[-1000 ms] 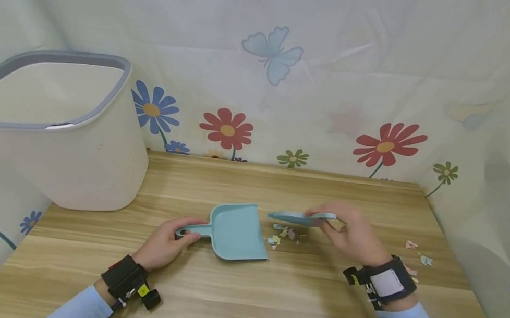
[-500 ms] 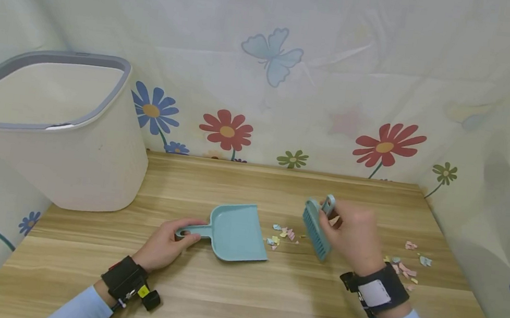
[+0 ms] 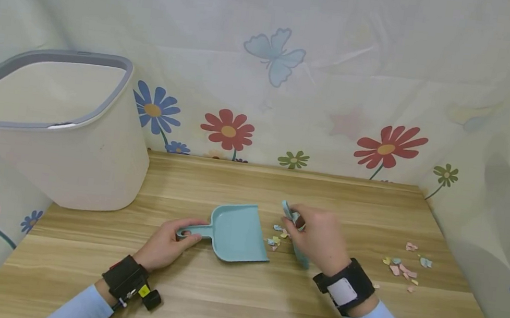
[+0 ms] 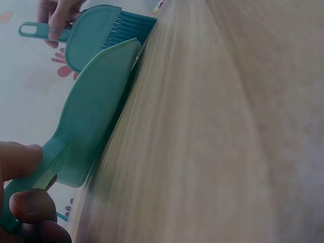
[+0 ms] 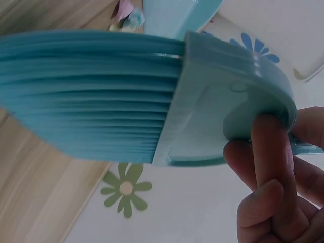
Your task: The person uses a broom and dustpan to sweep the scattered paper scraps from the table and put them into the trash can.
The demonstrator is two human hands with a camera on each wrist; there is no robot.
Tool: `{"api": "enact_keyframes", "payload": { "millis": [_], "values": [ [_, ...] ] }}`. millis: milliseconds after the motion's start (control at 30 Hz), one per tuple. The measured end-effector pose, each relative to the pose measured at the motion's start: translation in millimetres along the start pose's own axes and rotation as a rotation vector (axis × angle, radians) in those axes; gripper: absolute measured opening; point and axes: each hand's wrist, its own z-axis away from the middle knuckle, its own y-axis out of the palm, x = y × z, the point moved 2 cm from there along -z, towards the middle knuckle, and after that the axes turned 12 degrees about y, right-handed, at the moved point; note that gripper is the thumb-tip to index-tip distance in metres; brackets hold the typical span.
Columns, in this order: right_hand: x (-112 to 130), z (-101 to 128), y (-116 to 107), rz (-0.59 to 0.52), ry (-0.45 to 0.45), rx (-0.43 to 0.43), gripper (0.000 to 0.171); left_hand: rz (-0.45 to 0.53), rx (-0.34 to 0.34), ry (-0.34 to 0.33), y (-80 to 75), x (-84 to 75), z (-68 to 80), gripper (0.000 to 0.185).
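My left hand (image 3: 166, 246) pinches the handle of a light blue dustpan (image 3: 238, 233), which lies flat on the table with its wide edge facing right. A small matching brush (image 5: 126, 98) is gripped near its handle by my right hand (image 3: 323, 238); in the left wrist view the brush (image 4: 93, 38) stands upright, bristles against the table. Several torn paper scraps (image 3: 276, 240) lie between the dustpan's edge and the brush. Part of that pile is hidden behind the right hand and brush in the head view.
More paper scraps (image 3: 403, 270) lie scattered on the right of the wooden table (image 3: 201, 300). A white bin (image 3: 93, 167) with a grey rim stands at the left. A flower-printed curtain (image 3: 319, 93) hangs behind and at both sides.
My right hand has turned the brush from level to upright, bristles down, and moved it left and nearer the scraps by the dustpan. The left hand and dustpan have stayed in place.
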Motion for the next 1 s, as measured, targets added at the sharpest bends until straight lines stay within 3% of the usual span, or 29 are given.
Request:
{"api": "enact_keyframes", "payload": {
  "millis": [200, 367, 567, 800, 1000],
  "values": [
    [19.2, -5.4, 16.0, -0.053, 0.006, 0.043, 0.021, -0.004, 0.002, 0.005, 0.4, 2.6, -0.3, 0.037],
    [21.9, -11.0, 13.4, -0.2, 0.075, 0.095, 0.02, -0.007, 0.003, 0.014, 0.6, 4.9, -1.1, 0.037],
    [7.7, -14.0, -0.8, -0.353, 0.129, 0.034, 0.013, -0.004, -0.003, 0.007, 0.0, 7.4, -1.3, 0.036],
    [-0.2, -13.4, -7.9, -0.276, 0.099, -0.013, 0.015, -0.01, -0.001, 0.003, -1.4, 7.0, -1.4, 0.035],
    [-1.4, -12.3, -1.8, -0.146, 0.093, 0.008, 0.02, -0.005, -0.002, 0.01, -2.6, 5.6, -1.7, 0.034]
  ]
}}
